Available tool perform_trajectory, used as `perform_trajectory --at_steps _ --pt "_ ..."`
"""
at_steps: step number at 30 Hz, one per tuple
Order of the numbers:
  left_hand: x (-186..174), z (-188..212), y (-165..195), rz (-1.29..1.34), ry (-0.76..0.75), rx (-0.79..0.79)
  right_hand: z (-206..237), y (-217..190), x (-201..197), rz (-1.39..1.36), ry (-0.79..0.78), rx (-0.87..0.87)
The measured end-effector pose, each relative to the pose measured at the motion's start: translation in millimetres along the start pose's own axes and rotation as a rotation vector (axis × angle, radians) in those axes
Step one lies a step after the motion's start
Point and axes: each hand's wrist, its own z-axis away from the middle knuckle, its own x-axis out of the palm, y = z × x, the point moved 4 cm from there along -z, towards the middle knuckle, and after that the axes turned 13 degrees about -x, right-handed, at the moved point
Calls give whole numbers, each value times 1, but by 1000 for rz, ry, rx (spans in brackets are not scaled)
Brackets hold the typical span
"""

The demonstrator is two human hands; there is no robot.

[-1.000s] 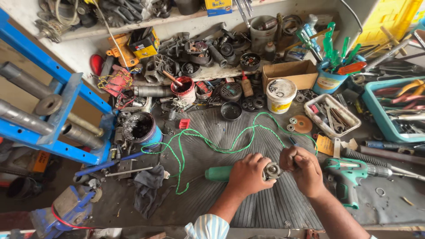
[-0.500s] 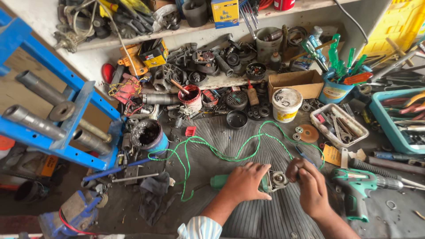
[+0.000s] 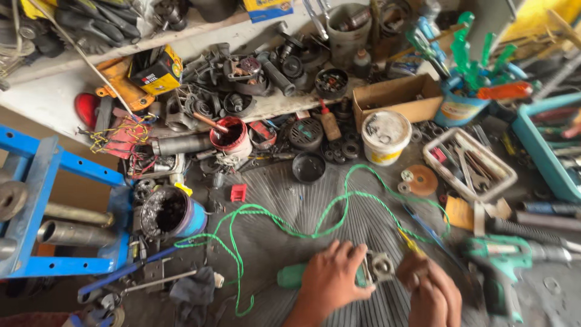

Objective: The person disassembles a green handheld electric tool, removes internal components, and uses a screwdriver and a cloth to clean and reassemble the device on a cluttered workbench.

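Note:
My left hand (image 3: 330,280) grips the body of a green angle grinder (image 3: 292,275) lying on the workbench, with its grey metal gear head (image 3: 380,267) showing between my hands. Right beside that head, my right hand (image 3: 431,287) is closed around a small tool with a yellow handle (image 3: 411,244). The grinder's green power cord (image 3: 315,227) loops across the ribbed dark mat (image 3: 284,194) toward the far right.
A green cordless drill (image 3: 499,266) lies at right. A blue metal stand with steel pipes (image 3: 54,206) is at left. A dirty blue can (image 3: 171,212), a red cup (image 3: 230,136), a white tub (image 3: 384,136), a cardboard box (image 3: 393,97) and many parts crowd the back.
The view has shifted closer and lower on the bench. My hands have stayed on the grinder head, the right hand now pressed beside it with the yellow-handled tool.

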Motion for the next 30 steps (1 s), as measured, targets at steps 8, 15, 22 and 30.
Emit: perform_trajectory --at_steps 8,15,22,30 --pt "17 -2 -14 29 -147 21 18 74 -50 -169 -341 -241" --pt "14 -4 -14 9 -90 37 3 67 -23 -214 -334 -265" --pt "1 -6 -6 29 -22 23 -37 11 26 -321 -559 -194" --pt "-9 0 3 14 -58 -44 -74 -46 37 236 -255 32"
